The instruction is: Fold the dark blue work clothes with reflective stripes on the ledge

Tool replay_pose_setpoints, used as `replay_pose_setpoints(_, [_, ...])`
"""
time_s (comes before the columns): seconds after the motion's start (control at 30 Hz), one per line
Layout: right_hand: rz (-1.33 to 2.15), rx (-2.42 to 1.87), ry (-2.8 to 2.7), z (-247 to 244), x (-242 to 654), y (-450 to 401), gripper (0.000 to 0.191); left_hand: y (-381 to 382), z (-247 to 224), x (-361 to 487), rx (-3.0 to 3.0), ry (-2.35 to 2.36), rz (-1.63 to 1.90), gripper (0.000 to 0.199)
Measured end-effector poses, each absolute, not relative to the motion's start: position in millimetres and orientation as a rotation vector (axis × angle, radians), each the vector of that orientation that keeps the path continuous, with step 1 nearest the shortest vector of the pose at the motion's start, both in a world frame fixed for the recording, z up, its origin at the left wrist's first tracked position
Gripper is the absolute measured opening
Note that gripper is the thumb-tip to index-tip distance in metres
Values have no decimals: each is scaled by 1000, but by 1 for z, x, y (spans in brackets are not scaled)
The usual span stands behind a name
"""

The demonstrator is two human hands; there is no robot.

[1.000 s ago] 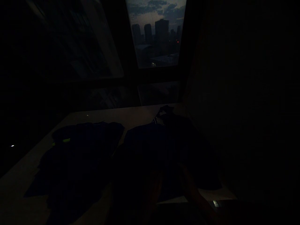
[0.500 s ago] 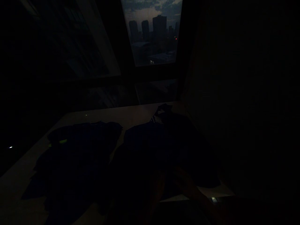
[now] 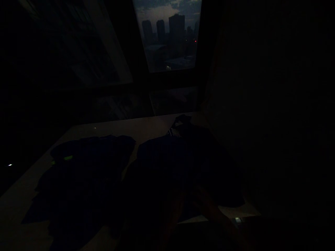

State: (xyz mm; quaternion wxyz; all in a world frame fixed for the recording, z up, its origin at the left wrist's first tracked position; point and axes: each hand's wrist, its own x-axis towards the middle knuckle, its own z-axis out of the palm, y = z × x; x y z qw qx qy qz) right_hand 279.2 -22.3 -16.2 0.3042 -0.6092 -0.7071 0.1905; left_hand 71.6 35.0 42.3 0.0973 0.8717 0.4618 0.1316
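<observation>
Very dim light hides most detail. My left hand [image 3: 178,202] and my right hand [image 3: 205,200] are close together at the near edge of a dark blue cloth heap [image 3: 167,153]. Both seem to touch the fabric, but their fingers are too dark to make out. A second dark blue heap [image 3: 91,153], with a yellow-green strip [image 3: 68,158] near its left side, lies to the left. Beyond my hands, a pale patterned patch [image 3: 174,132] shows at the far end of the right heap.
Both heaps lie on a pale surface [image 3: 115,127]. Behind it stands a dark-framed window [image 3: 170,38] showing buildings and a dusky sky. A dark wall [image 3: 261,104] rises on the right. A small bright spot [image 3: 238,220] is beside my right forearm.
The view has shifted slightly. Both hands stay at nearly the same place on the cloth.
</observation>
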Motion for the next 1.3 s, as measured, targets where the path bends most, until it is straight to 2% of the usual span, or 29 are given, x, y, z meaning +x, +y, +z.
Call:
replay_pose_setpoints(0.23, [464, -1514, -1816, -6, 276, -18, 25, 35, 24, 71, 2583, 1376, 397, 34])
replay_pose_setpoints(0.43, [334, -1552, -1782, 0, 275, -18, 26, 37, 37, 74, 2536, 1392, 336, 32])
replay_pose_setpoints(0.93, [395, -1530, -1699, 8, 278, -20, 29, 36, 40, 74, 2521, 1339, 352, 38])
replay_pose_setpoints(1.3, [407, -1529, -1775, 10, 274, -20, 27, 38, 49, 73, 2480, 1228, 378, 32])
